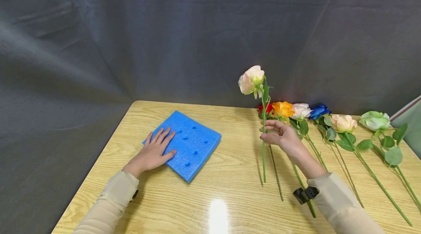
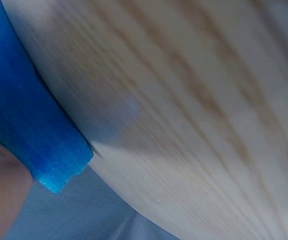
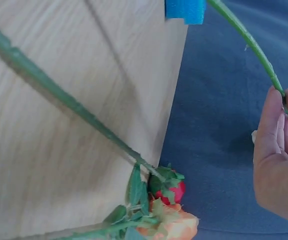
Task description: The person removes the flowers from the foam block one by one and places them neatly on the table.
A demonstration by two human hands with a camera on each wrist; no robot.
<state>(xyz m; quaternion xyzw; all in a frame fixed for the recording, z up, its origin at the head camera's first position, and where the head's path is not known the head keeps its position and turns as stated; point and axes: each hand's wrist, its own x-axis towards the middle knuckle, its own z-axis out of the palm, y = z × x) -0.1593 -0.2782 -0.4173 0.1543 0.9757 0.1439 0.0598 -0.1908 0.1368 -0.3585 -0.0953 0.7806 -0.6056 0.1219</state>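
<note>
On the left of the table lies a blue foam block (image 1: 197,142) with several small holes in its top. My left hand (image 1: 152,153) rests on its left part, fingers spread and straight. In the left wrist view the edge of the foam block (image 2: 29,100) shows beside the hand (image 2: 4,185). My right hand (image 1: 279,135) pinches the green stem of a pale pink artificial rose (image 1: 252,80), held upright with its bloom at the top. The right wrist view shows thumb and fingers of the hand (image 3: 279,155) closed on the stem (image 3: 249,40); its bloom is mostly hidden there.
Right of the held rose lie a red rose (image 1: 265,108), an orange rose (image 1: 283,109), a white rose (image 1: 301,110), a blue rose (image 1: 319,111), a peach rose (image 1: 343,123) and a green rose (image 1: 375,120), stems toward the front. A dark curtain (image 1: 210,36) hangs behind the table (image 1: 158,204).
</note>
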